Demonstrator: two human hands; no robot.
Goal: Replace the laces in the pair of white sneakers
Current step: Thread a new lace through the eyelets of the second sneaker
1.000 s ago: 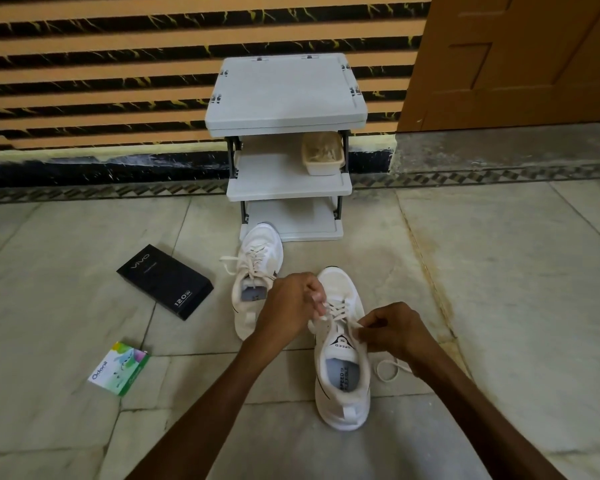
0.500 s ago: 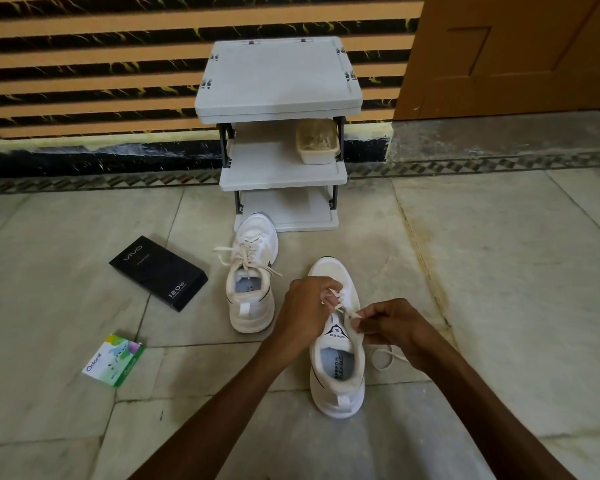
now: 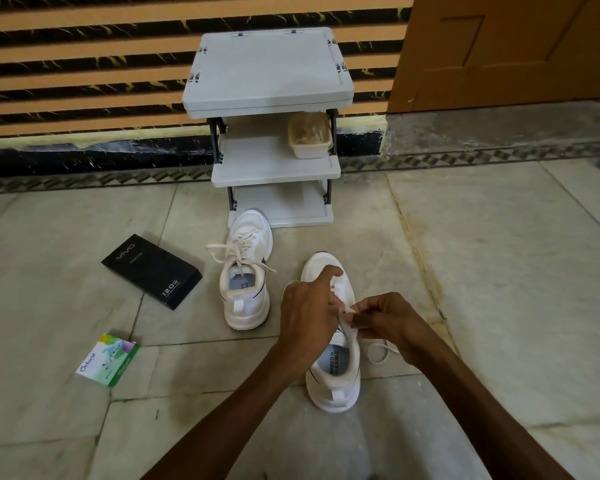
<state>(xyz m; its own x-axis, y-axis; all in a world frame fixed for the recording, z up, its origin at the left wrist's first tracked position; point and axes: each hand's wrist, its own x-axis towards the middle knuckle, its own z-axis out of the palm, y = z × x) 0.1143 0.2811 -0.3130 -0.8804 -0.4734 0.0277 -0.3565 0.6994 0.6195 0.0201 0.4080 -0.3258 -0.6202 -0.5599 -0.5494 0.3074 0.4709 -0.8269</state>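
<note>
- Near sneaker (image 3: 336, 375) stands upright on the tiled floor (image 3: 499, 271), heel toward the person and toe pointing away. It is white mesh with a padded collar and a printed insole. Judged light, with a soft upper, so it probably slides unless braced.
- Lace (image 3: 378, 353) is flat, off-white and limp, with a slack loop lying on the floor just right of the shoe. It won't push through an eyelet by itself, so the best hold is close to the stiff tip.
- Right hand (image 3: 388, 320) pinches a lace end over the tongue.
- Left hand (image 3: 309, 313) curls down over the eyelet rows. Its back hides the fingertips, so I cannot tell what it holds.
- Far sneaker (image 3: 245, 271) stands just beyond to the left, loosely laced, with the second lace (image 3: 236, 251) trailing untied.
- Black box (image 3: 153, 271) and green packet (image 3: 108, 363) lie further left.
- Grey rack (image 3: 271, 133) stands by the wall with a tub (image 3: 309, 136) on its shelf.
</note>
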